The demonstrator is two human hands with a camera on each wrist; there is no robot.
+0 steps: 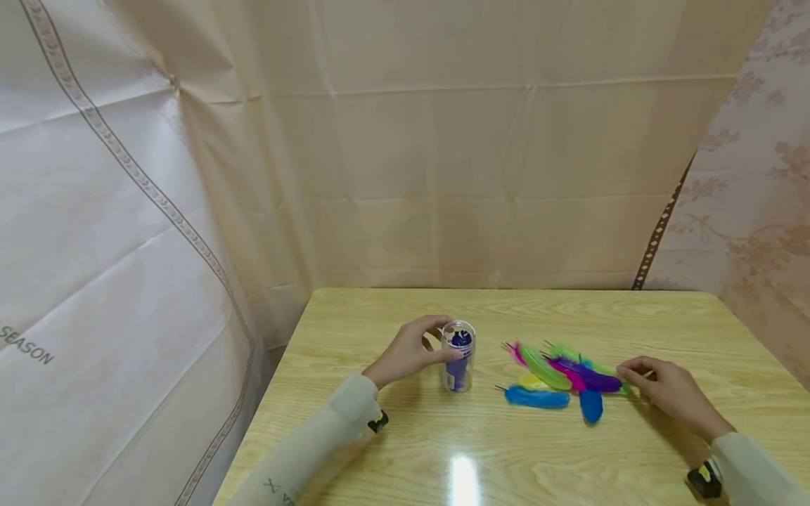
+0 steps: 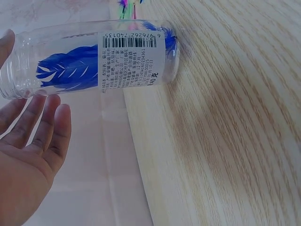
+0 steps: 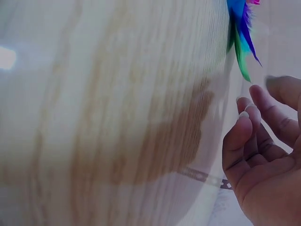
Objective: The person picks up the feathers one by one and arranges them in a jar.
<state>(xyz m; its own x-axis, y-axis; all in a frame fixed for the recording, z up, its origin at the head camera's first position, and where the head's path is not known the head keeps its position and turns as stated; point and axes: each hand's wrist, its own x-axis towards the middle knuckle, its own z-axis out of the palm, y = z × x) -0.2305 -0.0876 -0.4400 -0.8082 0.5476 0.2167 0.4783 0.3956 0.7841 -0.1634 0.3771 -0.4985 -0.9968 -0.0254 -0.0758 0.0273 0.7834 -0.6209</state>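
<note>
A clear plastic jar [image 1: 457,379] stands upright on the table, with blue feathers [image 2: 70,68] inside and a white barcode label [image 2: 131,61] on its side. My left hand [image 1: 414,351] holds it near the mouth, thumb on one side and fingers on the other. To the jar's right lies a loose pile of feathers: a purple feather [image 1: 595,379] on top, a lime green one [image 1: 544,367], pink, yellow and blue ones. My right hand [image 1: 671,393] hovers at the pile's right end. Its thumb and index finger are apart, close to a green feather's tip [image 3: 242,66].
The wood-grain table [image 1: 506,450] has its back edge against a beige hanging cloth [image 1: 474,176]. A separate blue feather [image 1: 538,398] lies at the pile's front left. White cloth [image 1: 126,281] hangs on the left, flower-patterned cloth [image 1: 759,211] on the right.
</note>
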